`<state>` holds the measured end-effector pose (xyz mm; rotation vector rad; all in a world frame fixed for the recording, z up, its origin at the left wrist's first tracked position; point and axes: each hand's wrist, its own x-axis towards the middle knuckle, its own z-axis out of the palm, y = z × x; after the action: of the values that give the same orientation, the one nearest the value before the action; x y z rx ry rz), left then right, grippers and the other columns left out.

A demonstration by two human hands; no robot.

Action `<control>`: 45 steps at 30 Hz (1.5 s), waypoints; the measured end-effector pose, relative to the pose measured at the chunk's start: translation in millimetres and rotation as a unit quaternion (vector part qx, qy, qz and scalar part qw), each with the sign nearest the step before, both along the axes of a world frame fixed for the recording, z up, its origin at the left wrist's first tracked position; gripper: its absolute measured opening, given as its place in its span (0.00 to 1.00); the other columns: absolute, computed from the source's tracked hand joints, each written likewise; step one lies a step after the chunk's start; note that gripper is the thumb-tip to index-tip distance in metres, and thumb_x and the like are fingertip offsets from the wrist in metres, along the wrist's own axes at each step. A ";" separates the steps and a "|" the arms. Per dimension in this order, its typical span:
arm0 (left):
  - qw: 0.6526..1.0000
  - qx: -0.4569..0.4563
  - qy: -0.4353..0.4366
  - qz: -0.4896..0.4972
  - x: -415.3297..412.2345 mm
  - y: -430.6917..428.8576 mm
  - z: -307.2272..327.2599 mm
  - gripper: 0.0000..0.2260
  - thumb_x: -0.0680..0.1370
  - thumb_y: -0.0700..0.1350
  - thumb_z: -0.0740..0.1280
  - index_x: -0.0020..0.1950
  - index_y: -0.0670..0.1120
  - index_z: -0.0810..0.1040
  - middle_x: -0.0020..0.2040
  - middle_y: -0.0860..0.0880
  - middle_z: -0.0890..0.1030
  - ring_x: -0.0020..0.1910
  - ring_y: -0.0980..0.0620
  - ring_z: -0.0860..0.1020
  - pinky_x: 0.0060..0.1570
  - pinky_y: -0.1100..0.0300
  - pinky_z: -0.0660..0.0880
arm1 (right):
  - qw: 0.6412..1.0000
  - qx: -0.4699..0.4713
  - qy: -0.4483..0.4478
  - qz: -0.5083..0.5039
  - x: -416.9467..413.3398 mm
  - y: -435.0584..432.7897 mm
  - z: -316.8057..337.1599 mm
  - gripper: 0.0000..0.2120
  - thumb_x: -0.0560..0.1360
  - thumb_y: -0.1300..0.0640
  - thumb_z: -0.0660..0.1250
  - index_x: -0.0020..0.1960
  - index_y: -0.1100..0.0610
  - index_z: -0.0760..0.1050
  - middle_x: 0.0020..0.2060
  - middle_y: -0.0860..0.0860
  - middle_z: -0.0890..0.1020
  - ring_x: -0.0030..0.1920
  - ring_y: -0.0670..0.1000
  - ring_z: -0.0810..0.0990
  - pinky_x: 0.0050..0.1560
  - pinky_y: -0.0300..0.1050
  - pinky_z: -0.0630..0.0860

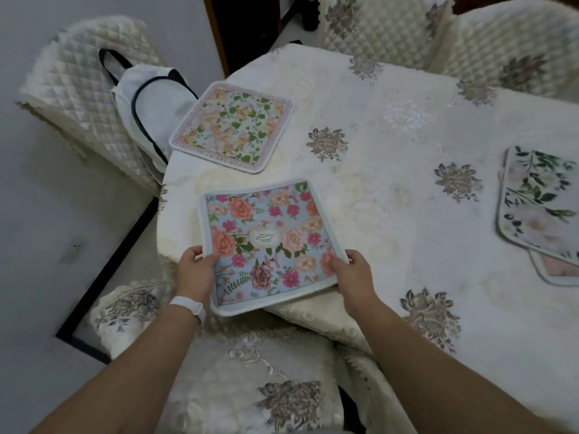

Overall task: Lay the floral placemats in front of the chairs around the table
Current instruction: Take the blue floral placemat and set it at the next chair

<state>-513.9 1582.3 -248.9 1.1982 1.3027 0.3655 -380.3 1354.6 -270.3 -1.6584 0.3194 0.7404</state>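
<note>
A blue floral placemat with pink and peach roses lies at the table's near edge, its near side overhanging slightly. My left hand grips its left near corner and my right hand grips its right near corner. A second placemat with peach flowers on a pale ground lies flat at the far left corner of the table. At the right edge of the view, a white placemat with green leaves rests on top of another one.
The table wears a cream embroidered cloth. Quilted cream chairs stand at the far left, at the back and back right; one chair seat is just below me. A white bag sits on the left chair.
</note>
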 end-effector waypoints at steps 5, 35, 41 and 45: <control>0.999 -0.034 -0.020 0.025 6.1 -12.1 -6.5 0.07 0.78 0.40 0.67 0.55 0.44 0.74 0.49 0.43 0.82 0.47 0.43 0.81 0.47 0.48 0.80 | 0.995 0.052 0.019 -0.083 -21.8 12.9 -8.3 0.14 0.75 0.60 0.68 0.60 0.52 0.76 0.51 0.53 0.84 0.50 0.54 0.85 0.46 0.56 0.83; 0.885 -0.062 0.108 -0.449 77.0 78.3 -32.6 0.05 0.77 0.35 0.63 0.45 0.41 0.77 0.45 0.39 0.84 0.43 0.41 0.83 0.45 0.48 0.81 | 0.965 -0.209 -0.071 -0.141 -76.4 -5.3 0.6 0.06 0.77 0.62 0.63 0.51 0.53 0.71 0.44 0.51 0.80 0.40 0.48 0.80 0.28 0.38 0.76; 0.900 -0.030 0.078 -0.429 48.3 87.9 -31.8 0.04 0.78 0.35 0.63 0.47 0.41 0.76 0.44 0.42 0.83 0.42 0.44 0.83 0.39 0.53 0.79 | 0.967 -0.211 -0.061 -0.127 -69.4 8.4 0.8 0.06 0.77 0.62 0.62 0.53 0.54 0.71 0.44 0.51 0.79 0.42 0.51 0.81 0.38 0.54 0.83; 0.916 -0.006 0.074 -0.395 30.3 101.8 -30.1 0.04 0.78 0.35 0.63 0.47 0.41 0.77 0.43 0.43 0.83 0.41 0.45 0.82 0.39 0.54 0.78 | 0.970 -0.198 -0.076 -0.115 -63.6 27.4 -1.5 0.07 0.77 0.61 0.62 0.54 0.54 0.71 0.44 0.50 0.79 0.40 0.51 0.81 0.36 0.53 0.83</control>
<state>-483.6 1684.1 -279.0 1.6496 0.8359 -0.3281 -443.9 1382.0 -271.8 -1.9990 0.5666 0.3860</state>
